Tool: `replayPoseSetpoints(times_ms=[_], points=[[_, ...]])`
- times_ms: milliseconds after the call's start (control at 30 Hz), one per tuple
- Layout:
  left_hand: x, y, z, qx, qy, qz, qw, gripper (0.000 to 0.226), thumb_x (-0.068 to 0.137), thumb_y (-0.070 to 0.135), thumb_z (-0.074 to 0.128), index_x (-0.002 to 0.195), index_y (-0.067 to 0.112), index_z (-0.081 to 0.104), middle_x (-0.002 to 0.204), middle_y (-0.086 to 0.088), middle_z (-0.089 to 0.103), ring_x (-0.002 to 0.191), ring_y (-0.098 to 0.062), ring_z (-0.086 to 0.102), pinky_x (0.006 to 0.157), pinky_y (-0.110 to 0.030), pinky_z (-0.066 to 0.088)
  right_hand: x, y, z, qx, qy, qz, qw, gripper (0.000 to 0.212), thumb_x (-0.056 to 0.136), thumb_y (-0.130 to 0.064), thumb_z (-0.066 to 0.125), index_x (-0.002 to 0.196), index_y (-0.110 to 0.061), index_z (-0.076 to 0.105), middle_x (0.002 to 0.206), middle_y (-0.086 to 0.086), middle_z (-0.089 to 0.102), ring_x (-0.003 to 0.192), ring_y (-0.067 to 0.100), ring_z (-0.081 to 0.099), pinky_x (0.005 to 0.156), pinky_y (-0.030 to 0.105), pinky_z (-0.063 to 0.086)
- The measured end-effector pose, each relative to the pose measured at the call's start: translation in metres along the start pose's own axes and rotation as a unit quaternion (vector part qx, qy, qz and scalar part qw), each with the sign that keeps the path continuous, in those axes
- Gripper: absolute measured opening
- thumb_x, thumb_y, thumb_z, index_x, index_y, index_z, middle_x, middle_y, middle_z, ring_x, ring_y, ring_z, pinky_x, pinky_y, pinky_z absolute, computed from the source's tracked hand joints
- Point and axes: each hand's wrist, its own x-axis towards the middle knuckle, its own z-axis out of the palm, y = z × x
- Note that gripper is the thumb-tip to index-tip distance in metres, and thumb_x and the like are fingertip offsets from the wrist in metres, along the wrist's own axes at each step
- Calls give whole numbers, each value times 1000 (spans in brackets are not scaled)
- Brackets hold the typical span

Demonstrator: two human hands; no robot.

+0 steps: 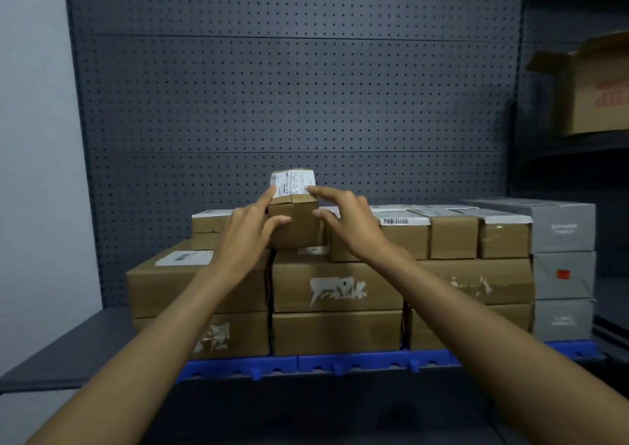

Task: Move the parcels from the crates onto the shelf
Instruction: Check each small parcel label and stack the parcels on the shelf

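Flanking small parcel (294,218): stacked boxes (337,289).

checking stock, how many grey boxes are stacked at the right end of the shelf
3, in one stack: top grey box, middle grey box with a red mark, bottom grey box. More may be hidden behind.
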Motion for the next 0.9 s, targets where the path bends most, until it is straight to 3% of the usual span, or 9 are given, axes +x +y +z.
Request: replayPoseSetpoints(times_ms=[133,300,533,767,900], points=[[6,-9,18,9,-27,-12,1000,63,92,41,58,148,21,38,92,-10,67,94,-27,60,81,-40,50,10,24,8,-34,-27,3,999,46,93,-15,63,138,-21,54,136,-1,59,130,18,50,108,36,41],[12,-17,30,12,-52,-3,999,59,93,43,58,145,21,42,119,-9,66,114,-28,54,91,-38,46,16,49,13,-65,-35,4,997,43,93,-20,64,135,-25,57,130,0,64,126,20,54,103,38,45],[16,-15,37,31,-88,-15,996,60,93,47,54,146,23,40,128,-8,60,123,-28,45,97,-40,42,18,62,14,-114,-37,-2,993,39,92,-33,62,131,-28,59,118,4,70,109,24,63,91,43,51],[24,-9,35,44,-125,-7,991,56,96,38,55,145,16,42,95,-5,68,112,-28,50,87,-36,40,17,62,14,-157,-35,-17,987,42,90,-30,66,130,-21,61,108,10,72,101,30,64,82,38,52],[25,-3,30,61,-147,-13,987,57,94,41,56,144,15,43,76,3,53,109,-29,51,85,-39,42,16,59,15,-175,-53,-20,983,45,90,-27,66,133,-18,57,116,11,69,111,33,61,86,45,52]])
